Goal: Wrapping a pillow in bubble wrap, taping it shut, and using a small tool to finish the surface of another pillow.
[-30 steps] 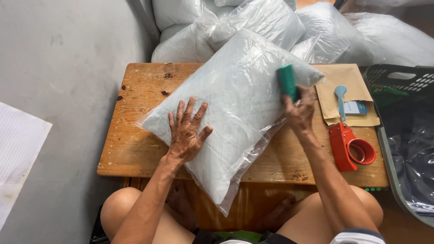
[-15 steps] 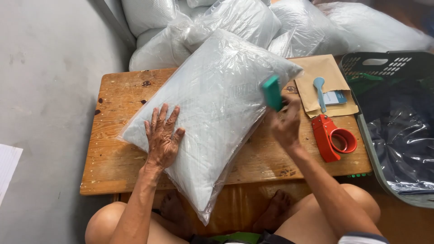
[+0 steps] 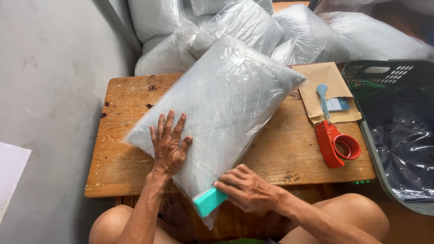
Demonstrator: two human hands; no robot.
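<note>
The plastic-wrapped pillow (image 3: 217, 106) lies diagonally across your wooden table (image 3: 117, 158), your left hand (image 3: 169, 147) spread flat on its near left part while your right hand (image 3: 246, 190) grips a teal block (image 3: 209, 201) at its near end, with a red tape dispenser (image 3: 337, 143) well to the right.
</note>
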